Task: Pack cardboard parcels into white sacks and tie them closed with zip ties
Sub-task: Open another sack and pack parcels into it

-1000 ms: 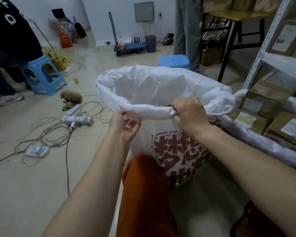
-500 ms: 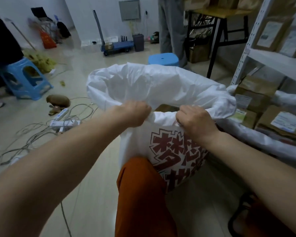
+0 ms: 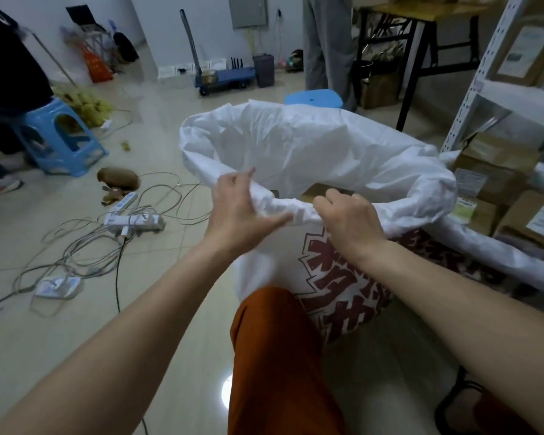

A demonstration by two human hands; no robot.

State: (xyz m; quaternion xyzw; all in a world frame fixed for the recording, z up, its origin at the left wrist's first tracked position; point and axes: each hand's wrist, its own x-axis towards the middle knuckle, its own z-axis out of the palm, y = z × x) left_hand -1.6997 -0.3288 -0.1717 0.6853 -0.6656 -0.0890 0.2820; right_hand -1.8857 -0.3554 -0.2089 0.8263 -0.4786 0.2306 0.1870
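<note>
A white sack (image 3: 311, 149) with red printed characters stands open on the floor in front of my orange-clad knee. A cardboard parcel (image 3: 319, 191) shows inside its mouth. My left hand (image 3: 239, 211) pinches the near rim of the sack, thumb stretched along the rolled edge. My right hand (image 3: 349, 219) grips the same rim a little to the right, fingers curled over the fabric. More labelled cardboard parcels (image 3: 496, 180) lie to the right beside another white sack (image 3: 496, 262).
A metal shelf (image 3: 496, 86) with parcels stands at the right. Power strips and tangled cables (image 3: 129, 219) cover the floor at left, near a blue stool (image 3: 66, 142). A second blue stool (image 3: 314, 97), a person's legs and a trolley (image 3: 223, 78) are behind the sack.
My left hand slid left along the rim and now pinches it with the thumb extended. The right hand keeps its grip. The camera view shifted slightly.
</note>
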